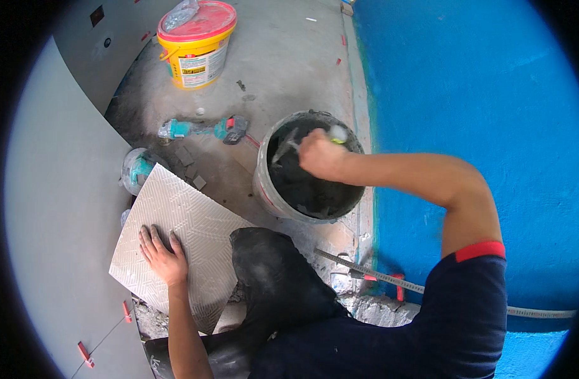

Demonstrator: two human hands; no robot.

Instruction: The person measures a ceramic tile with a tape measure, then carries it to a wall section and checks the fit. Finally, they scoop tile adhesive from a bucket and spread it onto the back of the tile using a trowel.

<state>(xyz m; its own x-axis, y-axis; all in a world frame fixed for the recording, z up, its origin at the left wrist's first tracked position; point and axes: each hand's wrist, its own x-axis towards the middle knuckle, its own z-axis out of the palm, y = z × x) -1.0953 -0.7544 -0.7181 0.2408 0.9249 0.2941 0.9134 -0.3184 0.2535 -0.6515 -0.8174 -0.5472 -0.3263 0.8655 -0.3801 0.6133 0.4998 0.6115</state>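
My left hand (164, 256) lies with its fingers spread on the ribbed back of a pale tile (204, 215), which stands tilted against my leg. My right hand (322, 155) is closed around the handle of a trowel (283, 150). A blurred whitish end with a yellow-green part sticks out of the fist. Its greyish blade, partly hidden by the hand, is inside a white bucket (262, 174). Dark grey mortar (315, 196) fills much of that bucket.
Beyond the bucket lies a teal cordless power tool (207, 129). A yellow bucket with a red lid (196, 47) stands farther back. Left are a clear container (133, 180) and large wall tiles (56, 189) with red clips. A blue wall (453, 107) and measuring tape (397, 282) are right.
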